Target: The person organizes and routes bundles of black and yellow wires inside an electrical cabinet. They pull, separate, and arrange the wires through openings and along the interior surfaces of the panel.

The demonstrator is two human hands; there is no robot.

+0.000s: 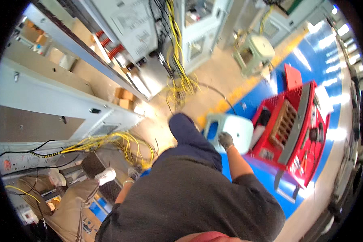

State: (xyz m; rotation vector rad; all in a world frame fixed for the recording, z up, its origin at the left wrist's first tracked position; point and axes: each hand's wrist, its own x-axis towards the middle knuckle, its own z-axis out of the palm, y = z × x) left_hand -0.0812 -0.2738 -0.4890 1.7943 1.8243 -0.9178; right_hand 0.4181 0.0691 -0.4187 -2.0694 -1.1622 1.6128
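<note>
My right hand (226, 140), in a dark grey glove, is at the edge of a pale blue plastic stool (241, 131), to the right of my legs. Its fingers look curled onto the rim of the seat, though blur softens them. On the other side of my body, my gloved left hand (135, 172) hangs low beside a tangle of yellow cables (133, 147). Its fingers are smeared and partly hidden, so whether it holds anything cannot be made out.
Right of the stool stands a red crate (284, 159) with a brown slotted tray (283, 125) and tools. A greenish stool (258, 52) is farther off. Grey cabinets (129, 28) and hanging yellow cables (176, 48) are ahead. At lower left, another person's legs (74, 201) show.
</note>
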